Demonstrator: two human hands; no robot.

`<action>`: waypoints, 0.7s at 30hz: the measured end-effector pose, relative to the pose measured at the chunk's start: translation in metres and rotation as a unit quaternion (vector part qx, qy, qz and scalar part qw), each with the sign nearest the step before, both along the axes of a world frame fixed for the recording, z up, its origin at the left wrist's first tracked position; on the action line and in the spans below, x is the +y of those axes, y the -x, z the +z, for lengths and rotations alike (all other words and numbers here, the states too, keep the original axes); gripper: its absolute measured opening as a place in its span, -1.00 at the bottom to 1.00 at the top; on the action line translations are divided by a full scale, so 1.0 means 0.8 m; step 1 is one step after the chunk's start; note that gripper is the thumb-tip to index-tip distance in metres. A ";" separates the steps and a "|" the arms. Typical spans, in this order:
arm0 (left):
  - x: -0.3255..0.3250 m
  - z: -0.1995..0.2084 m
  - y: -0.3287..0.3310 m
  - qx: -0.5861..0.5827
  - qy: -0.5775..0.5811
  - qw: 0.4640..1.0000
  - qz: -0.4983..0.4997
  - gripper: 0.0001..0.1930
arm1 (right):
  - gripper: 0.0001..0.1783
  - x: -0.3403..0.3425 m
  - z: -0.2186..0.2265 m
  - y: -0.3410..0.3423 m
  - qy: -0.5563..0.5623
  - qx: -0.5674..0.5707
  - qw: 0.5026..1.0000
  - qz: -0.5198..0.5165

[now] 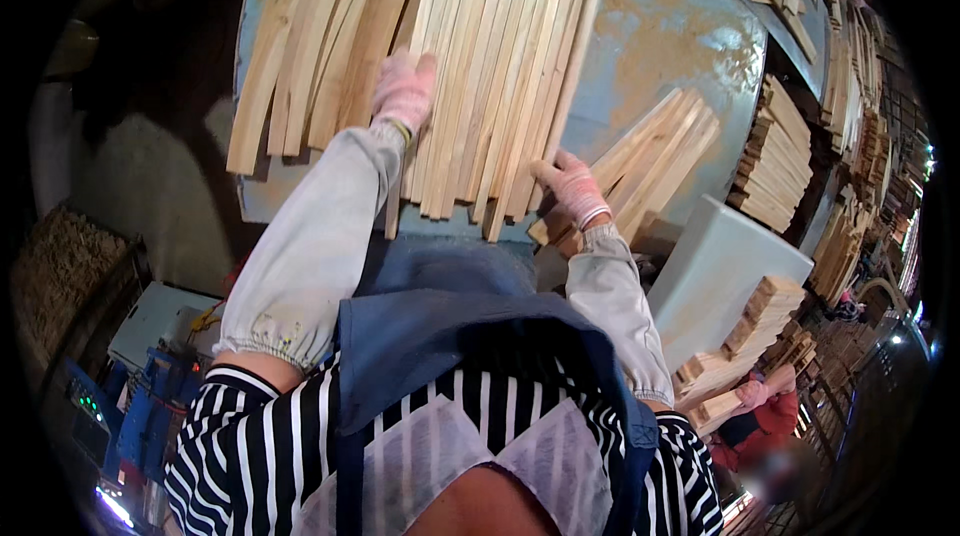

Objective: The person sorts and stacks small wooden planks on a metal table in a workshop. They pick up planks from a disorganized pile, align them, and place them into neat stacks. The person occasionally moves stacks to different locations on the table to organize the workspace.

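Left hand: in a pale pink glove [405, 91], at the left edge of the row; fingers partly hidden, cannot tell whether they close on a strip.
Right hand: in a pale pink glove [575, 188], fingertips at the row's lower right edge; cannot tell whether it grips.
Row: long, narrow, pale wooden strips [490, 76], side by side between the hands, near ends uneven.
Left of row: wider, longer pale wooden boards [320, 46], slightly fanned.
Right of row: short, slanted pile of light-brown wooden pieces [655, 151], near the right hand.
Surface: blue-grey tabletop [597, 118], under the wood; tan, dusty-looking patches at upper right.
Room, right: stacked pale wooden slats [775, 166] beyond the table; co-worker in red sleeve [778, 416], lower right, beside stacked wood.
Room, lower left: blue machine with green lights [150, 406].
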State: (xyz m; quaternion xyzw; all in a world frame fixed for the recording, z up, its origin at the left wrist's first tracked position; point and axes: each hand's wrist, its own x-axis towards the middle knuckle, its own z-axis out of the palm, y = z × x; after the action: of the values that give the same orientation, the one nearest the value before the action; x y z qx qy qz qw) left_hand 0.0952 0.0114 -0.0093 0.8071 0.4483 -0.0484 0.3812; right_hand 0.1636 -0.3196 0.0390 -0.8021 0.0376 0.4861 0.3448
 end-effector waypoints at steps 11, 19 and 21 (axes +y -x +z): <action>0.076 -0.008 -0.063 -0.082 0.036 0.990 -0.109 -0.20 | -0.30 0.070 -0.047 -0.148 0.045 -0.342 0.936 0.073; 0.043 0.014 -0.068 0.015 0.067 0.995 -0.067 -0.12 | -0.30 0.119 -0.061 -0.163 0.021 -0.355 0.934 0.043; 0.025 0.040 -0.052 -0.137 0.311 0.931 0.132 -0.12 | -0.22 0.120 -0.031 -0.136 -0.152 -0.137 0.955 -0.214</action>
State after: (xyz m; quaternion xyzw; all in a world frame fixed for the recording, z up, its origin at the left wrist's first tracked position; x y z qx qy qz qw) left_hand 0.1367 0.0318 0.0224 0.5804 0.4566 -0.0237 0.6738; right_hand 0.2728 -0.2238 0.0139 -0.7720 0.0861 0.2869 0.5606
